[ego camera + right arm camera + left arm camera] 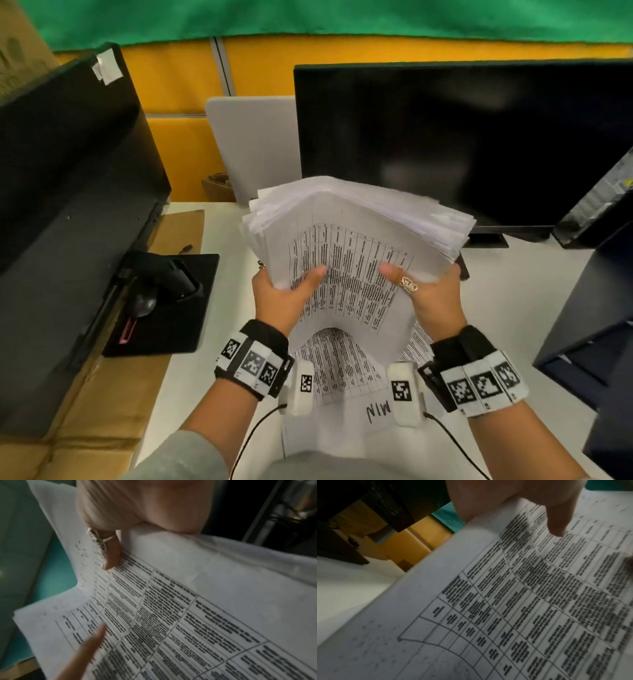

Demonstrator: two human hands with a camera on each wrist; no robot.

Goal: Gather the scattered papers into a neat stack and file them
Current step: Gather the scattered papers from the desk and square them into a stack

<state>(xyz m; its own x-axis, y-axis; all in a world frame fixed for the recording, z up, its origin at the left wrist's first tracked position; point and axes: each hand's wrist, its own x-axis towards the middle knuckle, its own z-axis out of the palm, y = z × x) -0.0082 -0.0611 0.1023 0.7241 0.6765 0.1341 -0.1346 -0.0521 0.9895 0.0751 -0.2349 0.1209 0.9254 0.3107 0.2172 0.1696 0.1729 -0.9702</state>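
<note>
One printed sheet (346, 404) lies nearest on the white counter (507, 308). Above it, the left hand (284, 291) and right hand (431, 294) each pinch one thick paper stack (356, 236), thumbs on top. Two dark monitors (462, 144) stand behind.

A stack of papers (356, 246) is held above the desk (507, 308), in front of a monitor (462, 144), with another sheet (342, 404) lying beneath.
</note>
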